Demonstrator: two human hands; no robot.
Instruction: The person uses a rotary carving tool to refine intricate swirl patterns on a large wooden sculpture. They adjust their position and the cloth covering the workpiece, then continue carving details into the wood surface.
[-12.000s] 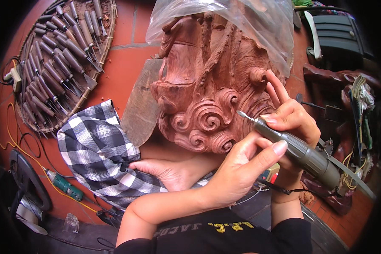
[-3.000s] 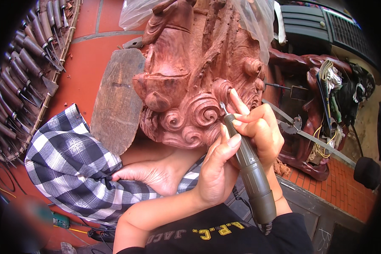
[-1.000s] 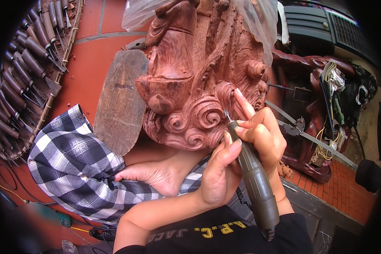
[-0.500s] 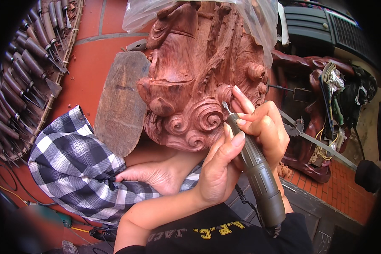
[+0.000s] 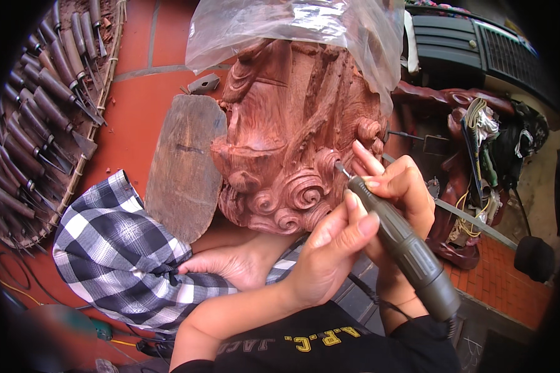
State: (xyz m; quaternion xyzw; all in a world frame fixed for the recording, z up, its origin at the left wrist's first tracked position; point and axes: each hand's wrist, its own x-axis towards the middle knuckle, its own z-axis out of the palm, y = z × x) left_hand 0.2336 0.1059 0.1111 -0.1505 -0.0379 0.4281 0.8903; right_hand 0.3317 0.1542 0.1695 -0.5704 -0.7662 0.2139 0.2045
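A dark grey-green rotary carving tool slants across the front of a reddish-brown wood carving. Its thin metal bit meets, or comes very near, a curled scroll low on the carving's right side. My right hand is closed around the front of the tool, with a finger stretched toward the wood. From the left, my left hand steadies the tool's neck between thumb and fingers. Clear plastic sheeting drapes over the carving's far end.
A worn wooden board leans left of the carving, near a metal hammer head. Many wooden-handled chisels fill a woven tray at far left. Cables lie lower left. Right stands a dark red polished wooden piece. My checked-trousered leg is folded in front.
The carving and surroundings sit lower in view. The tool's rear end has swung right, so it slants more. Both hands have shifted slightly right and keep their hold.
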